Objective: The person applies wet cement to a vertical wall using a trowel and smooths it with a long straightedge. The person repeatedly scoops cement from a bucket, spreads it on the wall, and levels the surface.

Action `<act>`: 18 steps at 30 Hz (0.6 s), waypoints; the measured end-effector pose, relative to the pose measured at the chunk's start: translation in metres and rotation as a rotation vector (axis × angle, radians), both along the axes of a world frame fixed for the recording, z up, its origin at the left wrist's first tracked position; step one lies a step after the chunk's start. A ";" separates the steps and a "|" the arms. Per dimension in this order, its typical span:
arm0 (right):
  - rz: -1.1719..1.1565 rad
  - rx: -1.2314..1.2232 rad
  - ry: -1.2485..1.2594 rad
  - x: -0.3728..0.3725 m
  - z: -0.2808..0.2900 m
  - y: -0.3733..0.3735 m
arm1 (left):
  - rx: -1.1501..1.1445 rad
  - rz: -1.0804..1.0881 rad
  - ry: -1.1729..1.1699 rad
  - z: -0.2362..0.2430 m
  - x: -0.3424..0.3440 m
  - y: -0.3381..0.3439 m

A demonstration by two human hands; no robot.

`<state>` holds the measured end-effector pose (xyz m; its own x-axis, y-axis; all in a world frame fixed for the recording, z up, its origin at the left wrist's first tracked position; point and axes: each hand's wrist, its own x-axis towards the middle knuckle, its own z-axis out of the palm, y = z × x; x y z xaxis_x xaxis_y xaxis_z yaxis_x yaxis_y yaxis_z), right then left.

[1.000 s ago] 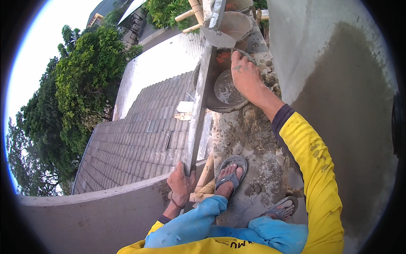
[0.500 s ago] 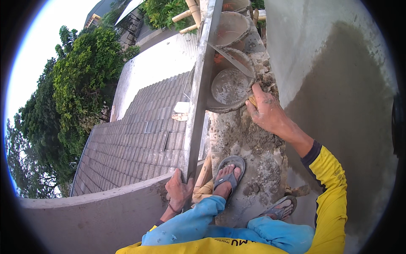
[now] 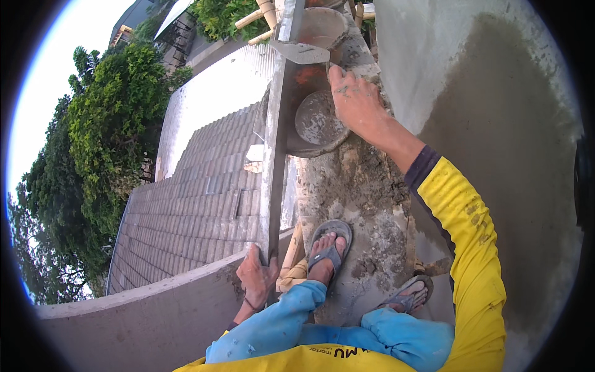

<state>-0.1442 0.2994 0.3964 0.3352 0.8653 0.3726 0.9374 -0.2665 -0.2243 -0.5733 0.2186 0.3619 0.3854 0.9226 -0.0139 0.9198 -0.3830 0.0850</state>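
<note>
One long, straight grey metal bar [image 3: 273,155] runs ahead of you, a round, dark, mortar-caked bucket [image 3: 310,150] to its right. Your left hand [image 3: 255,274] clamps the bar's lower end; your right hand [image 3: 358,102], over the bucket's rim, grips a flat, grey metal trowel [image 3: 304,53] whose blade crosses the bar.

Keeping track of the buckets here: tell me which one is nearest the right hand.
The front bucket, lowest in view: the right hand, gripping a trowel, covers part of its rim. The middle bucket and cropped rear bucket stand farther away.
</note>
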 end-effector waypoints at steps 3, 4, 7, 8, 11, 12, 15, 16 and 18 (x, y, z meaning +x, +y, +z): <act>-0.026 0.023 0.040 0.012 0.006 0.019 | -0.061 0.043 0.027 0.005 0.006 -0.001; -0.003 -0.018 0.051 0.012 0.005 0.023 | -0.044 0.027 0.006 0.007 0.008 -0.001; -0.004 -0.065 0.116 0.014 0.004 0.037 | -0.022 0.010 -0.033 0.009 0.009 -0.002; -0.003 -0.048 0.142 0.017 0.004 0.045 | -0.030 0.005 -0.033 0.009 0.008 -0.002; -0.105 -0.056 0.167 0.047 0.011 0.079 | -0.017 -0.001 -0.036 0.007 0.005 -0.001; -0.129 -0.022 0.158 0.057 0.014 0.087 | -0.012 0.002 -0.036 0.006 0.003 -0.001; -0.143 0.189 0.161 0.070 0.020 0.093 | 0.043 -0.058 -0.116 0.001 -0.001 -0.001; -0.100 0.342 0.156 0.067 0.021 0.087 | 0.048 -0.048 -0.123 -0.001 -0.002 0.000; -0.022 0.471 0.225 0.053 0.022 0.066 | 0.016 -0.012 -0.141 -0.001 -0.004 0.002</act>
